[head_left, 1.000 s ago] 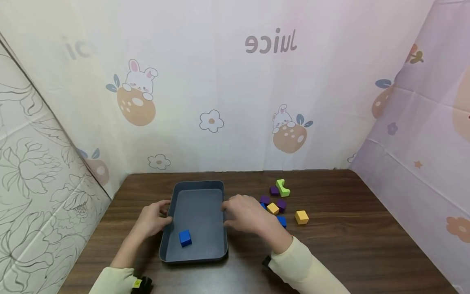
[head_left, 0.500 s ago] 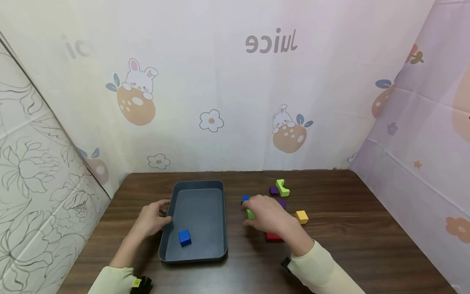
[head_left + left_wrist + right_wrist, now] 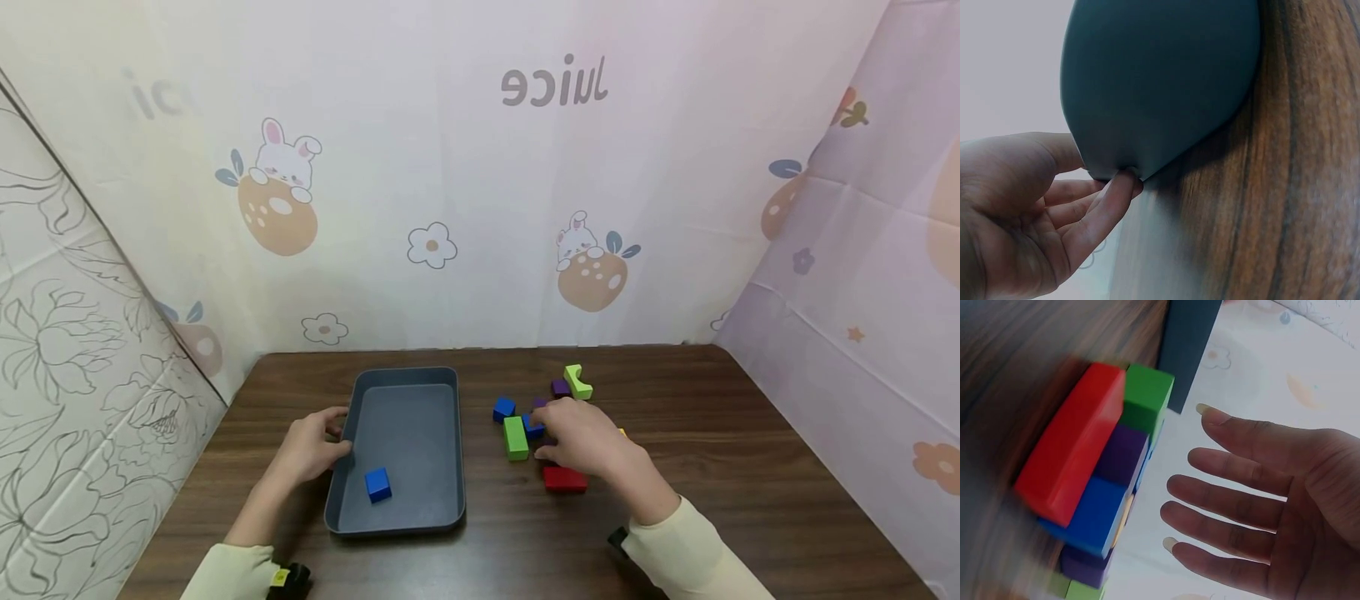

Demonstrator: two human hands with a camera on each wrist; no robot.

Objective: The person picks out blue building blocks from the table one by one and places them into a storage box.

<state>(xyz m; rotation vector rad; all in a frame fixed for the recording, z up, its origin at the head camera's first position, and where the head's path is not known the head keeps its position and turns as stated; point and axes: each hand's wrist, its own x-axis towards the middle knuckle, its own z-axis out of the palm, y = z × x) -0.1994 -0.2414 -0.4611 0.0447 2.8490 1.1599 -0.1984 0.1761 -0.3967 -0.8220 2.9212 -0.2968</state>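
A dark grey tray (image 3: 405, 442) lies on the left half of the table, a blue cube (image 3: 378, 484) inside it. My left hand (image 3: 309, 450) touches the tray's left side with thumb and fingertips; the left wrist view shows these fingers fairly straight against its outer wall. My right hand (image 3: 581, 437) is over the group of blocks right of the tray, partly covering them. In the right wrist view its fingers are spread and hold nothing. Close by are a red block (image 3: 1072, 444), a green block (image 3: 516, 439), a purple block (image 3: 1122, 453) and a blue block (image 3: 1094, 512).
Another blue block (image 3: 504, 408) lies at the group's left. Behind the hand are a purple block (image 3: 560, 388) and a light green arch-shaped block (image 3: 577, 382). A yellow block peeks out past the right hand. A printed curtain (image 3: 480, 167) hangs behind the wooden table (image 3: 720, 467).
My right hand has moved right from the tray's right edge to over the blocks, uncovering the green and red ones. The left hand and the tray stay as they were.
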